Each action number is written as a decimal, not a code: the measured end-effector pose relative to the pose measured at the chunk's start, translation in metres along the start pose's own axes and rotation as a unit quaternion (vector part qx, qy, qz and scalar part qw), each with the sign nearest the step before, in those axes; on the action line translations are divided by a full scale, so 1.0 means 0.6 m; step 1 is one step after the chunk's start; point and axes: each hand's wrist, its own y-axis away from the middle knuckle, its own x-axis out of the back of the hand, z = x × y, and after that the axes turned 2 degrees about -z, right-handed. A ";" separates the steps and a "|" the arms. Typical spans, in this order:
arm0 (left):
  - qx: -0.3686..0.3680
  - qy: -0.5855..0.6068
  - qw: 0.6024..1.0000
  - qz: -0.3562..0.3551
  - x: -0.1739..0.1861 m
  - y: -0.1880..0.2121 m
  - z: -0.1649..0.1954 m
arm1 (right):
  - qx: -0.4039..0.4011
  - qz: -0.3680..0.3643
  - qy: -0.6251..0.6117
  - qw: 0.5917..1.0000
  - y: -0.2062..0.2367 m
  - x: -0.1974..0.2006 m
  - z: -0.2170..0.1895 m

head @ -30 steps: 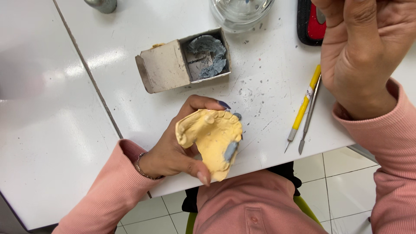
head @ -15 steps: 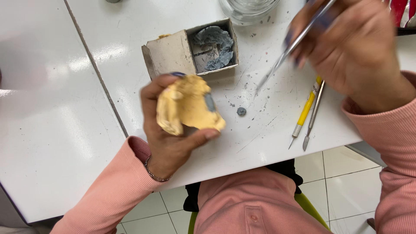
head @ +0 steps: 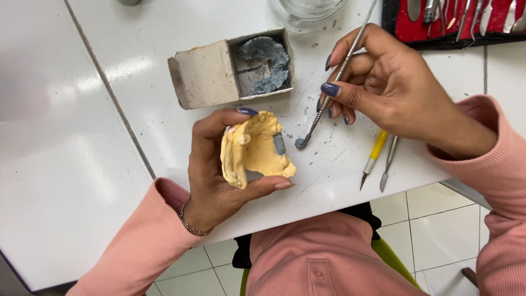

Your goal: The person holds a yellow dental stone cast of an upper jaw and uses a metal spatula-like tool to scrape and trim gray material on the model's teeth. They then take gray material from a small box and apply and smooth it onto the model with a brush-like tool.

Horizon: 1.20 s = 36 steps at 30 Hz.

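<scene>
Biggest thing here is the white table, with a seam running diagonally across it and grey crumbs scattered over the right part. Up near the top sits a small open cardboard box with lumps of grey wax-like stuff in its open end, and at the top right there's a red tool tray full of metal instruments.

The left hand is curled around a yellow dental cast, thumb under the bottom edge and fingers over the top, holding it just above the table edge. The cast has grey patches on it.

The right hand pinches a thin metal instrument like a pen, fingers closed on the shaft. Its long axis slants from upper right down to lower left, and the tip carries a grey blob sitting just right of the cast, close but not touching. So the cast lies to the left of the tool tip.

A yellow-handled knife and a slim metal pick lie side by side on the table below the right hand.
</scene>
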 end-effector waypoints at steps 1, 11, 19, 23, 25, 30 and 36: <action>0.006 0.000 1.000 -0.011 0.001 -0.001 0.001 | -0.001 0.002 0.008 1.000 0.000 0.000 0.000; 0.066 0.029 0.996 -0.049 -0.001 -0.015 0.013 | -0.030 0.010 0.026 0.999 -0.011 -0.002 -0.006; 0.059 -0.049 0.996 -0.039 -0.012 -0.023 0.022 | -0.027 0.014 0.018 0.999 -0.014 -0.005 -0.005; 0.089 -0.010 0.995 -0.042 -0.012 -0.022 0.024 | -0.011 0.017 -0.006 1.000 -0.013 -0.004 0.000; 0.095 -0.005 0.994 -0.046 -0.011 -0.022 0.024 | -0.004 0.016 -0.009 1.000 -0.011 -0.003 0.003; 0.081 -0.022 0.995 -0.050 -0.010 -0.022 0.023 | 0.013 0.009 0.010 1.000 -0.010 -0.002 0.005; 0.075 -0.049 0.995 -0.050 -0.010 -0.023 0.020 | 0.007 0.003 0.017 1.000 -0.009 -0.003 0.004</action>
